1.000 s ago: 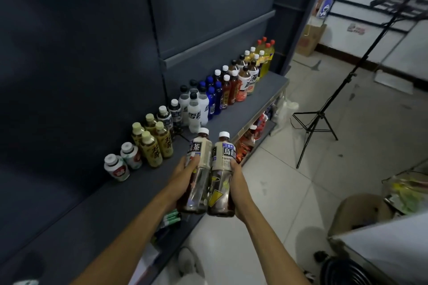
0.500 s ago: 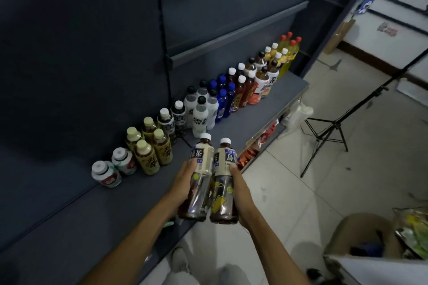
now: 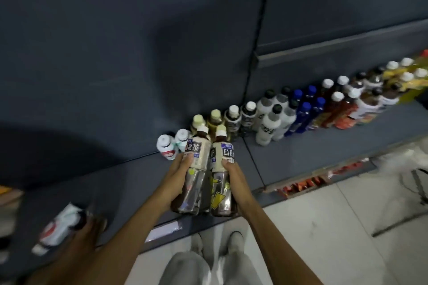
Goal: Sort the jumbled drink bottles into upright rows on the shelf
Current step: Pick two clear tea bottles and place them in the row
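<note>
Two oolong tea bottles are held side by side above the shelf's front edge: one (image 3: 194, 170) is gripped by the left hand (image 3: 177, 184), the other (image 3: 221, 174) by the right hand (image 3: 236, 183), fingers curled round each. Cream labels bearing "烏龍茶" are seen under white caps; dark tea is contained. Behind them, upright rows (image 3: 301, 109) are ranged along the back edge of the shelf (image 3: 301, 157). A white-labelled bottle (image 3: 59, 229) is lying near the front left corner.
</note>
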